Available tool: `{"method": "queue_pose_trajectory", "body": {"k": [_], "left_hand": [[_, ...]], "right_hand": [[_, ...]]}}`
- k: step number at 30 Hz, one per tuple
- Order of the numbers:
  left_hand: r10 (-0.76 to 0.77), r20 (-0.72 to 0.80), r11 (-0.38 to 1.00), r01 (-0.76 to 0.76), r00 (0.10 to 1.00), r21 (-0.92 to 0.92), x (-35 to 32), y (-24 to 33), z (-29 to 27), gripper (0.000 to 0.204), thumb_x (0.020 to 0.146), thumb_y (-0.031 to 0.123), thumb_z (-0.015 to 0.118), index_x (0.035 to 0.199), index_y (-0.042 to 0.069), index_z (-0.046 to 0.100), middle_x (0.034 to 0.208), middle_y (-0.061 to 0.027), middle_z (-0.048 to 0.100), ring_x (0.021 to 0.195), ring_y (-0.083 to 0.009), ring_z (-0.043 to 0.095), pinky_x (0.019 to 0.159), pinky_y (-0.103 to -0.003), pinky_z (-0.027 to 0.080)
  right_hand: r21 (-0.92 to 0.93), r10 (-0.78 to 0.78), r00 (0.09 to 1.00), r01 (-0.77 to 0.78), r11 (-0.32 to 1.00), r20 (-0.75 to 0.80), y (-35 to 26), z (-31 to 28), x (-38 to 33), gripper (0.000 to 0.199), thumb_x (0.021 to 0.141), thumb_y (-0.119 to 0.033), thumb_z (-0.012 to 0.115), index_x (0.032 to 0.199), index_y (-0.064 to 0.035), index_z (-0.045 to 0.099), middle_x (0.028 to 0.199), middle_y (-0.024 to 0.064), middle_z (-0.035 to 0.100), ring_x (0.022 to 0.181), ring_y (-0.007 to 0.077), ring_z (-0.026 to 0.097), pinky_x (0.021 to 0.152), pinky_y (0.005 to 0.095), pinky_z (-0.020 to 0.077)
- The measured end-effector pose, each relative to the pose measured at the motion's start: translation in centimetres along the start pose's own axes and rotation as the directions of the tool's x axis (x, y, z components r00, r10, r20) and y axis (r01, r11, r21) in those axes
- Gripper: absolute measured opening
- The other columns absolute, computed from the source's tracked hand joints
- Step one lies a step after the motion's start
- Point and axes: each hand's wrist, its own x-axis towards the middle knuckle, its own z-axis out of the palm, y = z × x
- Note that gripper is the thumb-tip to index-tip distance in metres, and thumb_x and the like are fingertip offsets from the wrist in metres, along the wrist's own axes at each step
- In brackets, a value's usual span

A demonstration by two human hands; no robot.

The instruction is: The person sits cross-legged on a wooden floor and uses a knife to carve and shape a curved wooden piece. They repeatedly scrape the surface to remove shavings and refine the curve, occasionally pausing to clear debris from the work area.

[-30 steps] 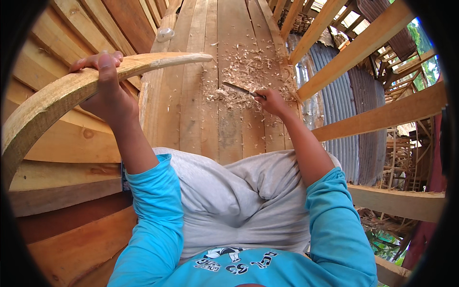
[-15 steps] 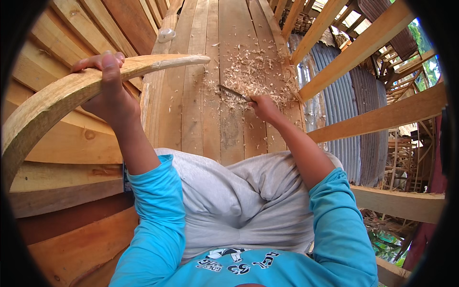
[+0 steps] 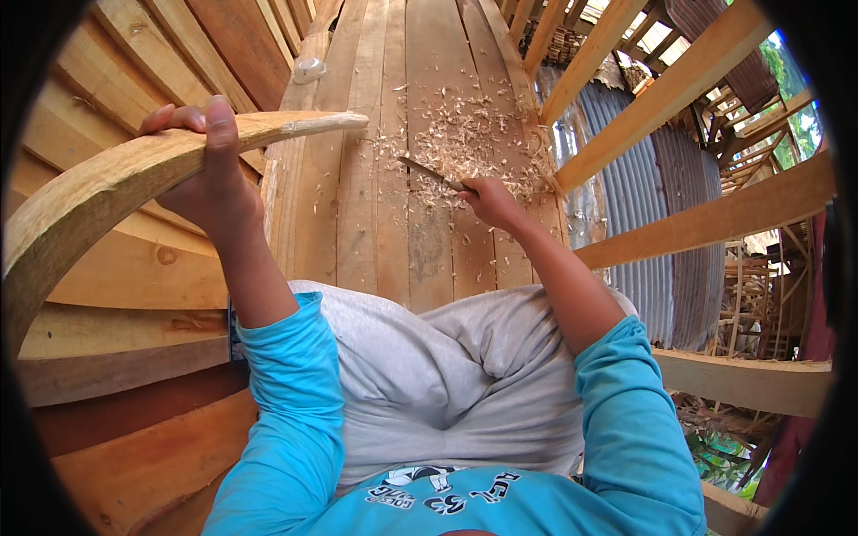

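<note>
The left hand (image 3: 214, 183) is wrapped firmly around a curved wooden bar (image 3: 116, 177), thumb across its face, fingers over its far edge; the bar's pale tip ends left of the wood shavings (image 3: 469, 134). Well apart from it, the right hand (image 3: 494, 201) is clenched on the handle of a knife (image 3: 432, 172), blade over the shavings' near-left edge. Under the shavings run floor planks (image 3: 357, 232); left of them sits a clear container (image 3: 309, 70); right of them, corrugated metal sheets (image 3: 633, 196).
</note>
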Motion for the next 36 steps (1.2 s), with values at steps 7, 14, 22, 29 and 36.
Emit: {"method": "queue_pose_trajectory", "body": {"k": [7, 14, 22, 29, 36], "left_hand": [[-0.021, 0.000, 0.999, 0.021, 1.000, 0.029, 0.1, -0.2, -0.3, 0.056, 0.080, 0.003, 0.077, 0.121, -0.001, 0.039, 0.084, -0.0026, 0.059, 0.083, -0.0162, 0.062, 0.087, -0.036, 0.052], [-0.085, -0.030, 0.995, 0.083, 0.996, -0.053, -0.1, 0.7, 0.1, 0.051, 0.082, 0.004, 0.074, 0.121, 0.003, 0.041, 0.078, -0.0023, 0.059, 0.080, -0.0149, 0.060, 0.086, -0.040, 0.052], [-0.110, -0.037, 0.986, 0.105, 0.993, -0.130, -0.1, 0.7, 0.3, 0.043, 0.085, 0.004, 0.070, 0.118, 0.007, 0.043, 0.079, -0.0015, 0.058, 0.077, -0.0138, 0.057, 0.083, -0.043, 0.052], [-0.100, -0.025, 0.985, 0.096, 0.995, -0.142, 0.0, 0.6, 0.2, 0.042, 0.085, 0.002, 0.069, 0.118, 0.008, 0.044, 0.079, -0.0013, 0.058, 0.076, -0.0133, 0.056, 0.082, -0.043, 0.052], [-0.104, -0.042, 0.988, 0.099, 0.994, -0.120, 0.0, 0.3, 0.0, 0.048, 0.083, 0.001, 0.071, 0.120, 0.004, 0.042, 0.079, -0.0032, 0.060, 0.077, -0.0148, 0.059, 0.082, -0.041, 0.053]], "right_hand": [[0.152, -0.304, 0.799, 0.264, 0.952, 0.519, -2.5, 2.5, -1.5, 0.026, 0.089, -0.021, 0.071, 0.112, -0.0099, 0.071, 0.093, 0.0170, 0.071, 0.083, 0.0328, 0.067, 0.077, 0.0418, 0.0504], [-0.021, 0.047, 0.998, -0.046, 0.999, 0.036, -1.6, 1.0, 0.4, 0.022, 0.088, -0.020, 0.072, 0.103, -0.0043, 0.072, 0.093, 0.0167, 0.071, 0.084, 0.0331, 0.067, 0.076, 0.0406, 0.0514], [-0.032, -0.055, 0.975, 0.064, 0.997, 0.213, 3.2, -3.0, -0.2, 0.020, 0.087, -0.011, 0.073, 0.105, -0.0036, 0.070, 0.088, 0.0120, 0.071, 0.078, 0.0239, 0.064, 0.074, 0.0370, 0.0494], [0.200, 0.112, 0.992, -0.096, 0.975, -0.066, 4.8, -5.5, 0.3, 0.020, 0.082, -0.007, 0.077, 0.102, -0.0055, 0.073, 0.090, 0.0098, 0.072, 0.083, 0.0206, 0.065, 0.076, 0.0362, 0.0513], [-0.025, 0.077, 0.996, -0.077, 0.997, 0.033, 5.5, -4.5, -0.5, 0.022, 0.083, -0.004, 0.076, 0.105, -0.0037, 0.071, 0.094, 0.0102, 0.073, 0.085, 0.0170, 0.067, 0.077, 0.0336, 0.0527]]}}
